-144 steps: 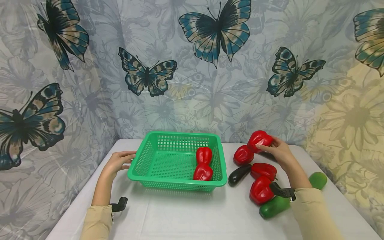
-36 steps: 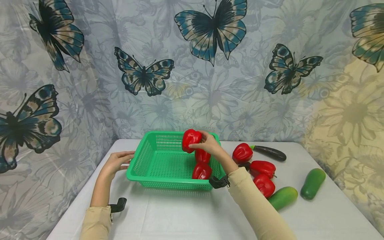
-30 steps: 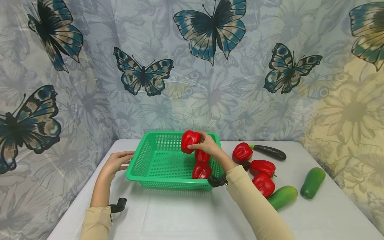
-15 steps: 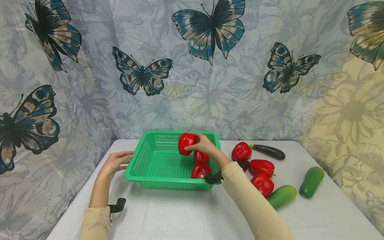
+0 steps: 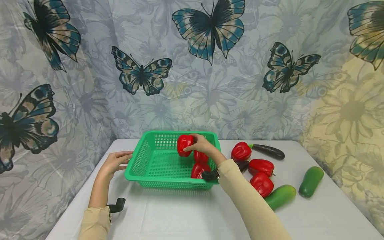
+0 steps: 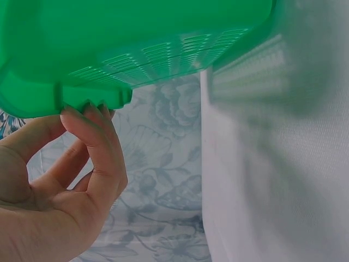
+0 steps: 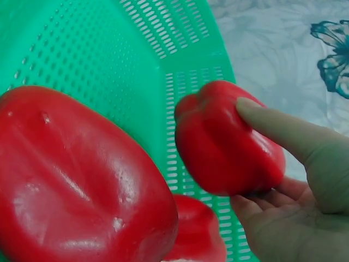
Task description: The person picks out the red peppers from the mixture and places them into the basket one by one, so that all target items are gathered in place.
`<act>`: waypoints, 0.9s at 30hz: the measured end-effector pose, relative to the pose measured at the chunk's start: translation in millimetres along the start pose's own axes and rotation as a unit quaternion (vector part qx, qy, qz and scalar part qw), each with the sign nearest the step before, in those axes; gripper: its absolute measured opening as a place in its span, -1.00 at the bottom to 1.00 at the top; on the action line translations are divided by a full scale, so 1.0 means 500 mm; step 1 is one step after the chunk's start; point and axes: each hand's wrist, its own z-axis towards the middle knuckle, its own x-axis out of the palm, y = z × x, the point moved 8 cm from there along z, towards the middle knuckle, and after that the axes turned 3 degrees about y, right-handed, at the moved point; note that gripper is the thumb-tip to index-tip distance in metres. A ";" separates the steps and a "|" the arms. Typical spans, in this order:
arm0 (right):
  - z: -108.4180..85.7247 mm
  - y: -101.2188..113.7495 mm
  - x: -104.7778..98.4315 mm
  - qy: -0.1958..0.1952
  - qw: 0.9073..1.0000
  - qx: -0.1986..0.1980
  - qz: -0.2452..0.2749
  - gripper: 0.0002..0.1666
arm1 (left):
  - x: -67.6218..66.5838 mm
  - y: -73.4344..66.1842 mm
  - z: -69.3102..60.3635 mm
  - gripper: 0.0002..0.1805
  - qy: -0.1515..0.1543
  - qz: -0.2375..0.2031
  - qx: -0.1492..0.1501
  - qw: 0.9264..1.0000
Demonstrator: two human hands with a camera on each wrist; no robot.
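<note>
My right hand [image 5: 202,146] grips a red bell pepper [image 5: 183,145] over the back right part of the green basket [image 5: 171,180]. In the right wrist view the thumb lies on top of this pepper [image 7: 218,142] and the fingers pass beneath it. Two more peppers sit in the basket's right side: a front one [image 5: 199,169] and one behind [image 5: 200,156], partly covered by my hand. My left hand [image 5: 113,163] is at the basket's left side; in the left wrist view its bent fingers [image 6: 103,147] hold the rim [image 6: 90,98].
Right of the basket lie several vegetables: red peppers [image 5: 241,151], [image 5: 261,167], [image 5: 262,185], a long eggplant [image 5: 268,151], a dark eggplant [image 5: 243,165] partly behind my sleeve, and two green papaya-like pieces [image 5: 312,181], [image 5: 282,196]. A butterfly-print cloth [image 5: 192,110] hangs behind the white table [image 5: 168,213].
My right hand took a pepper from the table's right side and carried it left over the basket. It has since sunk slightly lower and left. My left hand stays at the rim.
</note>
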 end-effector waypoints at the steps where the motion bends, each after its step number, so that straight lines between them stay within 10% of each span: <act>1: 0.003 -0.001 0.001 0.001 1.000 -0.001 -0.001 -0.04 | -0.001 0.000 0.000 -0.42 -0.001 0.001 0.000 1.000; 27: 0.022 -0.011 0.016 0.019 0.999 0.001 -0.030 0.01 | 0.000 -0.002 -0.001 -0.42 0.000 0.000 0.000 1.000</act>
